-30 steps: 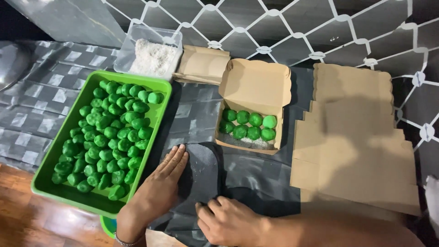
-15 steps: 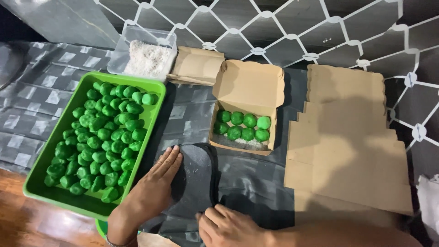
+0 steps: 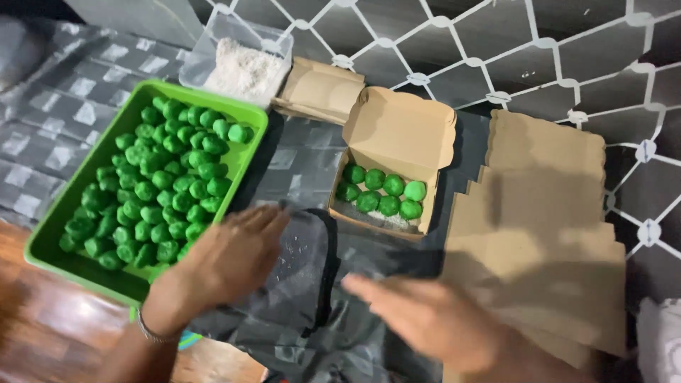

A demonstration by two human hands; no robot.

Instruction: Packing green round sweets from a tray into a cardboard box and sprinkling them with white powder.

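Note:
My left hand (image 3: 225, 261) lies flat, fingers apart, on a dark plastic sheet (image 3: 301, 266) beside the green tray (image 3: 53, 237), which is filled with several green balls (image 3: 152, 188). My right hand (image 3: 433, 319) hovers open and blurred over the sheet, below an open brown cardboard box (image 3: 401, 138) that holds several green balls (image 3: 383, 195) in two rows. Neither hand holds anything.
A clear tub of white shredded stuff (image 3: 237, 60) stands at the back, beside a flat folded box (image 3: 319, 89). A stack of flat brown cardboard boxes (image 3: 546, 220) lies at the right. Checked dark cloth (image 3: 57, 106) covers the table; wood floor (image 3: 50, 333) shows at bottom left.
My right hand has lifted and swung up to the right over the sheet. My left hand has slid slightly forward. The view has shifted a little.

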